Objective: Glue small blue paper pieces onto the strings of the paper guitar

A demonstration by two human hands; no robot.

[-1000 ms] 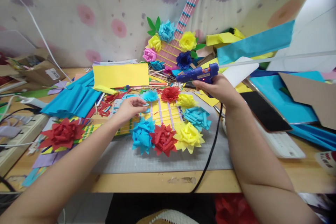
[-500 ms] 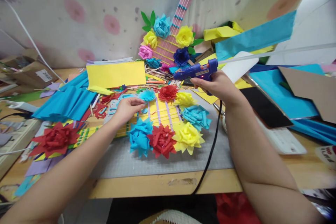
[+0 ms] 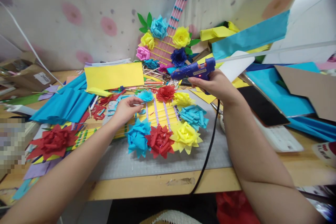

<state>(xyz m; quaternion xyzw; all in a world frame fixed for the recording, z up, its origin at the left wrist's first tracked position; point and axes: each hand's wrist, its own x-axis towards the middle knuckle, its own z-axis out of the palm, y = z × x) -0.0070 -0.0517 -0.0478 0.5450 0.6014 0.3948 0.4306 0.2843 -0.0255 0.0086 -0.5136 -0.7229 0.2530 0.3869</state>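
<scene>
My right hand (image 3: pixel 210 83) grips a blue glue gun (image 3: pixel 191 71), its nozzle pointing left and a small red light lit on its side. A clear glue stick (image 3: pixel 273 49) sticks out of the back. My left hand (image 3: pixel 128 107) is closed, fingertips together at the near edge of a small blue paper flower (image 3: pixel 145 95); what they pinch, if anything, is hidden. Under it lies a yellow cardboard guitar (image 3: pixel 154 113) with purple strips and strings. Red (image 3: pixel 160 140), yellow (image 3: pixel 186 136) and blue paper flowers (image 3: pixel 138 137) ring its body. A red flower (image 3: pixel 54 140) sits at the neck end.
A pink paper guitar (image 3: pixel 172 24) with flowers leans on the curtain behind. Grey cutting mat (image 3: pixel 126 168) lies beneath the work. Blue crepe paper (image 3: pixel 60 99) and paper scraps are at left; a black phone (image 3: pixel 262 106) is at right. The gun's black cord (image 3: pixel 207 157) hangs over the table edge.
The whole view has shifted slightly left. Both hands keep almost the same pose, the left by the blue flower and the right on the glue gun.
</scene>
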